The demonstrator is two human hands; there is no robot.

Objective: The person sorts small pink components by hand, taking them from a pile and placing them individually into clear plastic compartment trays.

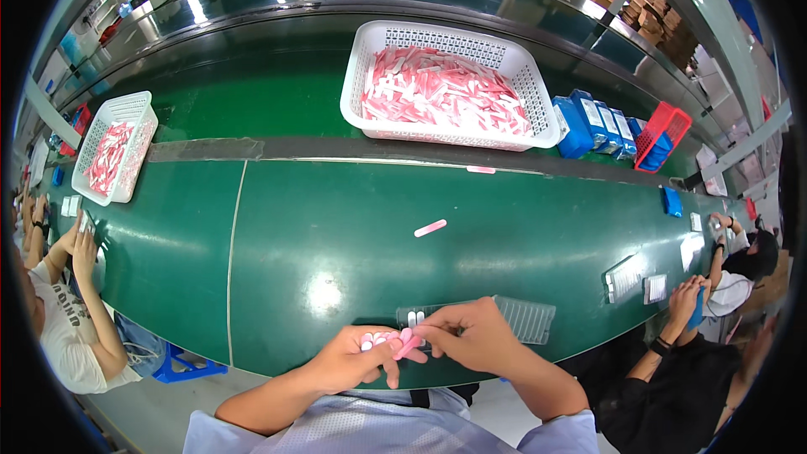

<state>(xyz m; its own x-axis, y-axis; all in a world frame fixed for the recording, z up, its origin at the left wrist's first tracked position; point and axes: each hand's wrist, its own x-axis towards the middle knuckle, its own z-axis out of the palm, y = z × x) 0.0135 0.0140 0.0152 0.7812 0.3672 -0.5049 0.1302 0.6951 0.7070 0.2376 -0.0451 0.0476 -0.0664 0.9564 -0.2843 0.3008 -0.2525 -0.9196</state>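
Note:
My left hand [353,360] is closed around a small bunch of nail files [407,343], flat pink-and-white strips with rounded ends that fan out past the fingers. Meeting it from the right, my right hand [475,332] has thumb and fingers pinched at the bunch's edge; whether a single file sits in that pinch is hard to make out. Beneath and beyond both hands lies a clear ribbed plastic tray [528,319]. A couple of white file ends [415,318] show at its left part. My hands hide the tray's middle.
One loose pink file [430,228] lies mid-table, another [481,170] by the dark strip. A large white basket [357,109] of files stands beyond, near blue packs [576,130] and a red basket [664,136]. A smaller white basket [139,151] is left. Co-workers sit at both sides.

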